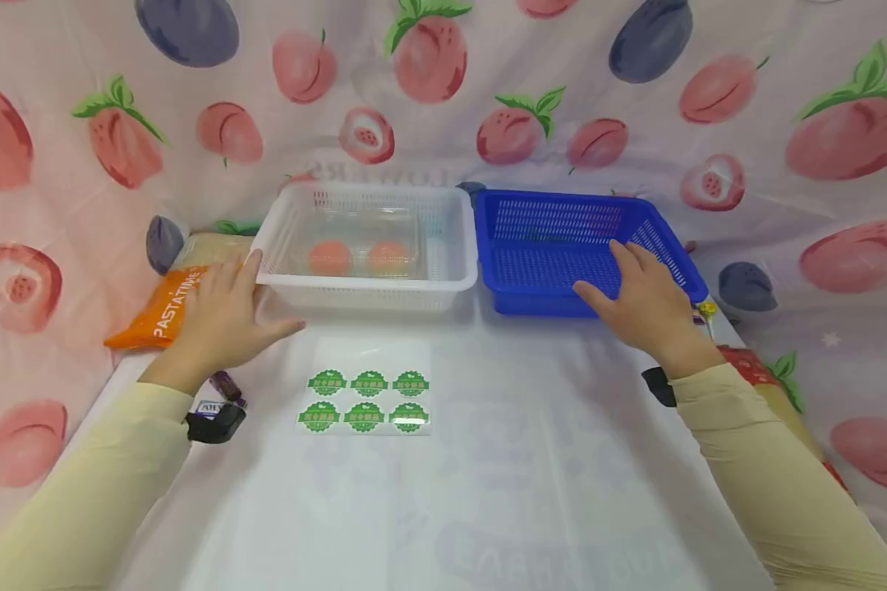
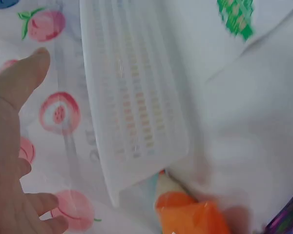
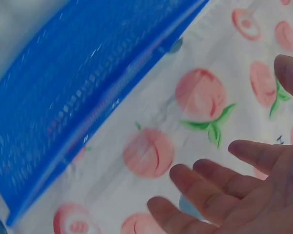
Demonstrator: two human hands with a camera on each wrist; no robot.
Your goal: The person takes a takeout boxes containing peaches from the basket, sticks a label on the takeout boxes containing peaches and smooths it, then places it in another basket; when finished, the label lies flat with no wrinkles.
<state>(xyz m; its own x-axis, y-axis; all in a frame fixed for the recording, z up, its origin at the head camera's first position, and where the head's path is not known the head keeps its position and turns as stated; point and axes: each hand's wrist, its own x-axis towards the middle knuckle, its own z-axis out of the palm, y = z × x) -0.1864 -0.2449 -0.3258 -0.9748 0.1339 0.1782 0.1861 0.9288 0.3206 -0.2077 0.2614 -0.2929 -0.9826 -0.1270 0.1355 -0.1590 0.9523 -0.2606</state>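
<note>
In the head view my left hand (image 1: 225, 316) is beside the near left corner of a white slatted basket (image 1: 369, 283), fingers spread and holding nothing. Inside that basket is a clear plastic box (image 1: 365, 222) with two orange round things (image 1: 330, 257) showing in or through it; their kind is unclear. My right hand (image 1: 643, 304) hovers over the right part of a blue slatted basket (image 1: 540, 305), its fingers apart with nothing between them. In the right wrist view, fingers (image 3: 185, 185) extend away from the blue rim. A sheet of green round stickers (image 1: 364, 402) lies in front of the white basket.
An orange pasta bag (image 1: 158, 308) lies left of the white basket, partly behind my left hand. Small dark wrapped items (image 1: 227, 387) are near the left wrist. Red packaging (image 1: 746, 365) sits at the right edge, behind my right arm. A fruit-print cloth (image 1: 443, 107) hangs behind.
</note>
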